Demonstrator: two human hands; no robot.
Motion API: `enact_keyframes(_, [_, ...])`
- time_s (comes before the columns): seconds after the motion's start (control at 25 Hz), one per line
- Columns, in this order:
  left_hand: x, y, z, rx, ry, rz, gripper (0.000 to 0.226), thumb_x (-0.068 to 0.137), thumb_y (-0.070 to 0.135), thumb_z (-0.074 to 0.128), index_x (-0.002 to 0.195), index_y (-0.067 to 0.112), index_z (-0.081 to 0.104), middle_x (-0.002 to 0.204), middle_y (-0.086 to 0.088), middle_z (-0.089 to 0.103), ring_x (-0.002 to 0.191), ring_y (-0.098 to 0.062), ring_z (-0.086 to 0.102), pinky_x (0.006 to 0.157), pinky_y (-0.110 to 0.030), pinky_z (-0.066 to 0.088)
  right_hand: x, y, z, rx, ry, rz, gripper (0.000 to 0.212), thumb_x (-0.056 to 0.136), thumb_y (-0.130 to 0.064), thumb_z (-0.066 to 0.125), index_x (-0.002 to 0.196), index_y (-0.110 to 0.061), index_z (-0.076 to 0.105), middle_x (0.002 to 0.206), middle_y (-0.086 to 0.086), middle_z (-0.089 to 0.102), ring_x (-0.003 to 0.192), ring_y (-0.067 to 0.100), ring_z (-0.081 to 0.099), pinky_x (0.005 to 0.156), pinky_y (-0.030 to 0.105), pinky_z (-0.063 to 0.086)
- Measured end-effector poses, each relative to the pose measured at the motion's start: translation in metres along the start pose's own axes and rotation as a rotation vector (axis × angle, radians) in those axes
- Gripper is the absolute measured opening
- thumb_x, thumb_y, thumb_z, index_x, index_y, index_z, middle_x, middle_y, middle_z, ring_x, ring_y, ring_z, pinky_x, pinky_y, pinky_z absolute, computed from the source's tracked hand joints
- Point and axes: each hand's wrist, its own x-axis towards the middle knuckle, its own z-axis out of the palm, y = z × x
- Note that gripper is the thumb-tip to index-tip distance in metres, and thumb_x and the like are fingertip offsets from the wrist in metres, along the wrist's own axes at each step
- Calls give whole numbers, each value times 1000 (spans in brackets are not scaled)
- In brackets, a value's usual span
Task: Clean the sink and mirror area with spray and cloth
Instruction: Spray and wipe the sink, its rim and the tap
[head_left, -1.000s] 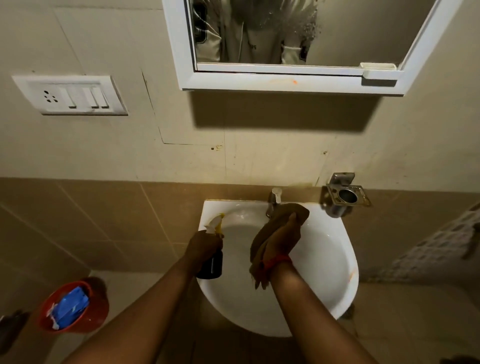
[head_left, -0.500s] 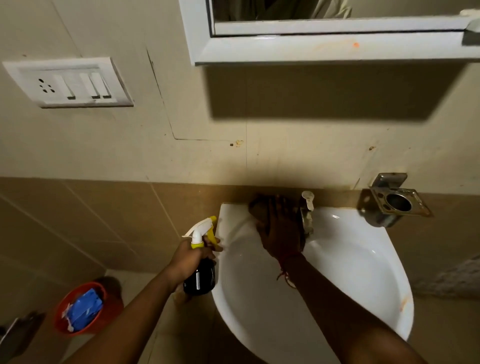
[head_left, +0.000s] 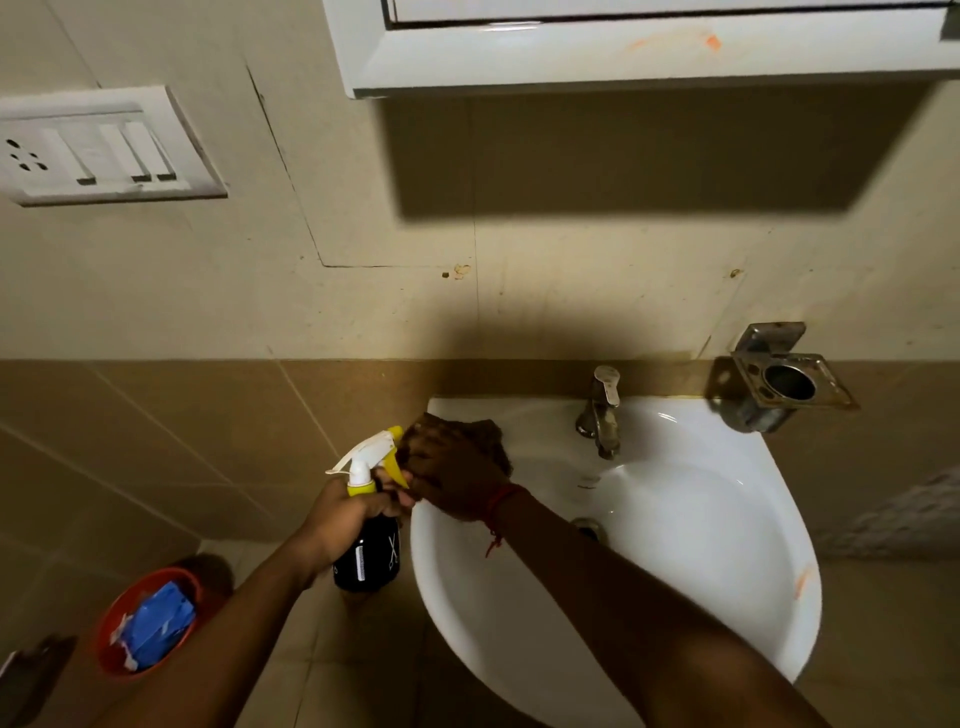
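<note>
A white wall-hung sink (head_left: 727, 561) fills the lower right. My right hand (head_left: 452, 478) presses a brown cloth (head_left: 493, 434) flat against the sink's back left rim; most of the cloth is hidden under the hand. My left hand (head_left: 340, 514) grips a dark spray bottle (head_left: 369, 551) with a white and yellow trigger head, held just left of the sink, touching my right hand. Only the white lower frame of the mirror (head_left: 623, 47) shows at the top edge.
A chrome tap (head_left: 600, 410) stands at the sink's back middle. A metal holder (head_left: 784, 382) is fixed to the wall at the right. A switch plate (head_left: 98, 148) is at upper left. A red bucket (head_left: 111, 618) with blue packaging stands on the floor at lower left.
My right hand has slid the cloth leftwards along the sink's back rim, away from the tap, to the left corner. The view has shifted closer and lower. The spray bottle stays in my left hand.
</note>
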Motion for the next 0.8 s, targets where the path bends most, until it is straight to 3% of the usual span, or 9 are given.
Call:
enact_keyframes(0.12, [-4, 1, 5, -1, -28, -9, 24, 77, -19, 58, 87, -1, 70, 78, -4, 76, 73, -17, 72, 73, -32, 55, -37, 52, -17, -98, 50, 406, 49, 99, -48, 31, 140, -29, 49, 149, 1, 47, 143, 28, 35, 118, 51, 30])
enact_keyframes(0.2, [-2, -1, 5, -1, -15, -27, 23, 77, -15, 62, 85, 6, 69, 76, -3, 75, 75, -22, 71, 73, -36, 57, -77, 65, -21, -167, 154, 697, 49, 100, -41, 35, 144, -21, 46, 152, 7, 44, 145, 31, 34, 114, 52, 37])
enact_keyframes(0.32, [1, -10, 2, -10, 52, -45, 17, 74, -7, 67, 85, 6, 67, 81, -12, 70, 79, -32, 68, 79, -46, 57, -80, 39, -11, -162, 240, 1065, 58, 99, -29, 43, 152, -8, 32, 158, 15, 33, 148, 33, 27, 121, 47, 25])
enact_keyframes(0.44, [1, -10, -2, -11, 81, -45, 19, 80, -10, 63, 85, 8, 64, 81, -13, 67, 75, -30, 66, 68, -36, 56, -21, 28, -18, 122, 210, 1315, 64, 98, -29, 40, 154, 0, 24, 159, 24, 25, 150, 41, 17, 124, 52, 13])
enact_keyframes(0.52, [8, -18, -10, -34, 86, -56, 20, 82, -11, 61, 85, 9, 63, 81, -13, 65, 77, -33, 66, 72, -39, 57, -4, 26, -14, 131, 144, 1297, 66, 97, -30, 40, 154, 0, 22, 160, 26, 21, 151, 42, 10, 125, 52, 7])
enact_keyframes(0.64, [6, -29, -14, -116, 81, -104, 21, 74, -5, 66, 80, 15, 66, 79, -9, 65, 80, -34, 65, 88, -56, 55, -14, -3, 5, 32, 79, 836, 60, 98, -37, 36, 153, -14, 32, 161, 13, 26, 152, 34, 12, 125, 51, 9])
enact_keyframes(0.72, [1, -32, -12, -146, 82, -128, 21, 63, 3, 68, 76, 19, 69, 75, -4, 64, 79, -32, 64, 91, -59, 53, -15, -15, 6, 123, -12, 544, 57, 96, -41, 34, 151, -23, 37, 162, 3, 26, 154, 29, 7, 125, 52, 8])
enact_keyframes(0.8, [-4, -33, -10, -145, 72, -118, 29, 58, 4, 67, 87, 7, 71, 72, 0, 63, 78, -32, 62, 91, -61, 53, -15, -17, -2, 224, -46, 384, 53, 98, -39, 38, 149, -26, 40, 163, -1, 24, 154, 26, 0, 125, 49, 0])
